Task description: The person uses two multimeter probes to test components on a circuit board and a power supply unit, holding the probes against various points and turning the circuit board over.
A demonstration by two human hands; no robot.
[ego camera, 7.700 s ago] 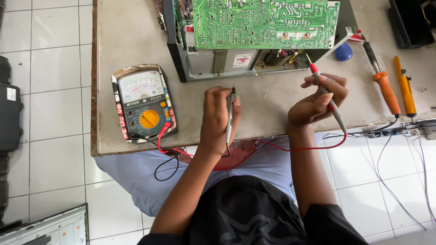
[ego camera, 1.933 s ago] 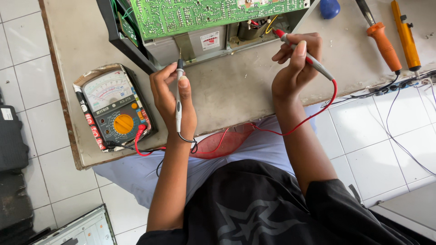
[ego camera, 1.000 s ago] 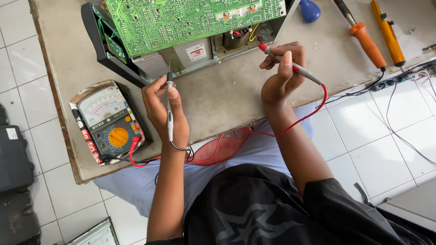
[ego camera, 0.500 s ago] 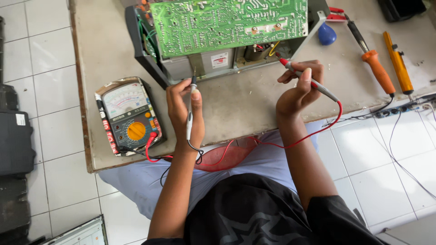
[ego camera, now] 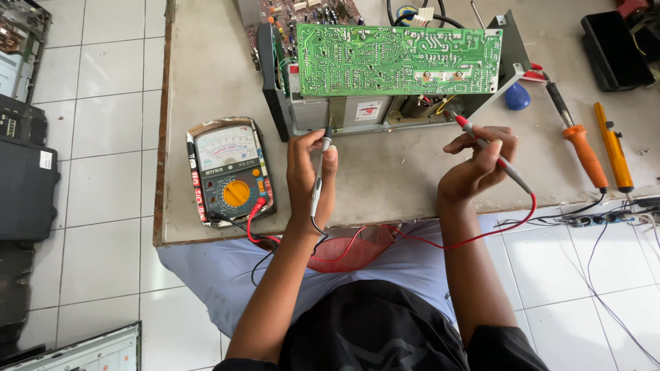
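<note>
A green circuit board (ego camera: 399, 60) stands upright on a grey metal chassis (ego camera: 357, 113) on the bench. My left hand (ego camera: 309, 175) grips a black test probe (ego camera: 317, 175), its tip pointing up at the chassis's lower edge. My right hand (ego camera: 478, 165) pinches a red test probe (ego camera: 491, 154), its tip aimed at the parts under the board's right side. Red and black leads run from both probes across my lap to an analog multimeter (ego camera: 230, 172) with a yellow dial, lying to the left of my left hand.
An orange-handled soldering iron (ego camera: 577, 141), a yellow-handled tool (ego camera: 613, 151) and a blue round object (ego camera: 517, 96) lie at the right. A black case (ego camera: 612, 48) sits top right. A power strip with cables (ego camera: 605, 216) hangs at the bench's right edge. Black devices (ego camera: 27, 178) rest on the tiled floor.
The view has shifted, so the bench looks straighter. Both hands have kept hold of their probes, and the black probe's tip now sits closer to the chassis's lower edge.
</note>
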